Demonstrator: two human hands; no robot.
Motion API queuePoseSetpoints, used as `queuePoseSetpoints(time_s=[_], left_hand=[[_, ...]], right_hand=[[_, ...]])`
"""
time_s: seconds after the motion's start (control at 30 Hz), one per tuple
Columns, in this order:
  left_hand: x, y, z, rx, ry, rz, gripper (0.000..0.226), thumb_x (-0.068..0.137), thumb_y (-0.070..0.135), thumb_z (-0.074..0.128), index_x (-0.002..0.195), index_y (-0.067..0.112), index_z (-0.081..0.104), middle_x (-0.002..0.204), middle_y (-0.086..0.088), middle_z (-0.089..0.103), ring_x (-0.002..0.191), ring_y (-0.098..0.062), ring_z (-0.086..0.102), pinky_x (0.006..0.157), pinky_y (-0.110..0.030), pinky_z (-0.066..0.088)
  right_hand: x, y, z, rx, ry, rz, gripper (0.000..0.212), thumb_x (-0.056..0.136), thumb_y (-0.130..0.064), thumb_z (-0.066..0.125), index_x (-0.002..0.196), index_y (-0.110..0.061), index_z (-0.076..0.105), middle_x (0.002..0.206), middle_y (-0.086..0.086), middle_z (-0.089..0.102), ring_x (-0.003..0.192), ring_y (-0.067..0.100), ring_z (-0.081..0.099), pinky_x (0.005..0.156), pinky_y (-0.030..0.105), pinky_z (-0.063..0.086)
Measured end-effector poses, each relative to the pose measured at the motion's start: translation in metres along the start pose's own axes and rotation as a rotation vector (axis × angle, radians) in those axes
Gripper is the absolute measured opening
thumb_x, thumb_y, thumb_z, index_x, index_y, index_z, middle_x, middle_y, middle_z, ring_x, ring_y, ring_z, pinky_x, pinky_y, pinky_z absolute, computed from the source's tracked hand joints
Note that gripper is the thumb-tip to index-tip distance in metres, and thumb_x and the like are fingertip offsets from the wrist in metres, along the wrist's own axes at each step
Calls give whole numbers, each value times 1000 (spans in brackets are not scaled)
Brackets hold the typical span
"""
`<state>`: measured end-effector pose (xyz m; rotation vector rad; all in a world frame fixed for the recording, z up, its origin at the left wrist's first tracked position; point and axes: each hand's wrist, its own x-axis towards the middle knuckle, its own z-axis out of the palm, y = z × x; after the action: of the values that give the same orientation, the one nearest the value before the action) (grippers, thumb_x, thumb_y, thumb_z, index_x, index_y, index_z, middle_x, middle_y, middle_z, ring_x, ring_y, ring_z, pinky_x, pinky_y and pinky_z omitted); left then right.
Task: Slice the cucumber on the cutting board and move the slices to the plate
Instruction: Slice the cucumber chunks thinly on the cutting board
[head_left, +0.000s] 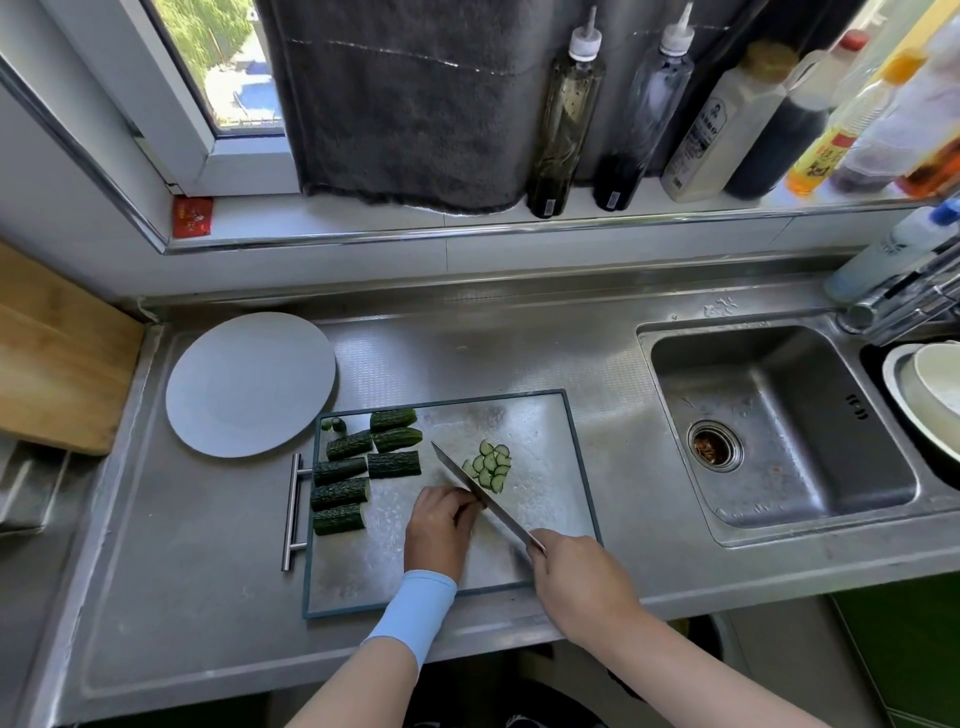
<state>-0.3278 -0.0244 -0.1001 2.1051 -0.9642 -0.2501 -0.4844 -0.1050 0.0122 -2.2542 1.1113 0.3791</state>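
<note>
A steel cutting board (540, 426) lies on the counter. Several halved cucumber chunks (363, 467) sit on its left part, and a small fan of thin cucumber slices (491, 465) lies right of centre. My right hand (576, 577) grips the handle of a knife (480, 493) whose blade runs diagonally up-left beside the slices. My left hand (441, 525), fingers curled, presses down against the blade's left side; what it holds is hidden under the fingers. An empty grey plate (249, 384) sits left of the board's far corner.
A sink (779, 415) lies right of the board, with bowls (930, 395) and a faucet (893, 306) at the far right. Bottles (566, 119) line the window sill. A wooden board (57, 364) stands at the left. The board's handle (293, 512) sticks out left.
</note>
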Motion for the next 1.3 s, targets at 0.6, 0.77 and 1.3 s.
queuePoseSetpoints(time_s=[0.6,0.77,1.3], left_hand=[[1,-3,3,-3,-2,3,15,71,2,83,80,11,75,82,0,67,86,-11,52,81,-5,34],[1,-2,-1,-23,-6,10,14,73,1,79,79,11,73,82,1,65,85,-12,51,81,-7,36],[57,4,-82,-48,374,-170,9,79,7,46,81,14,52,79,2,50,75,-19,45,69,-35,41]], right_hand=[[7,-1,4,-19,10,2,28,103,-31,34,87,-20,54,67,-2,52,64,23,49,51,34,30],[3,4,10,11,41,-31,26,103,-32,35,82,-24,47,65,-3,53,60,21,48,52,34,31],[34,15,-34,-351,189,-174,39,93,-35,48,131,-29,43,98,-3,69,88,25,66,67,33,44]])
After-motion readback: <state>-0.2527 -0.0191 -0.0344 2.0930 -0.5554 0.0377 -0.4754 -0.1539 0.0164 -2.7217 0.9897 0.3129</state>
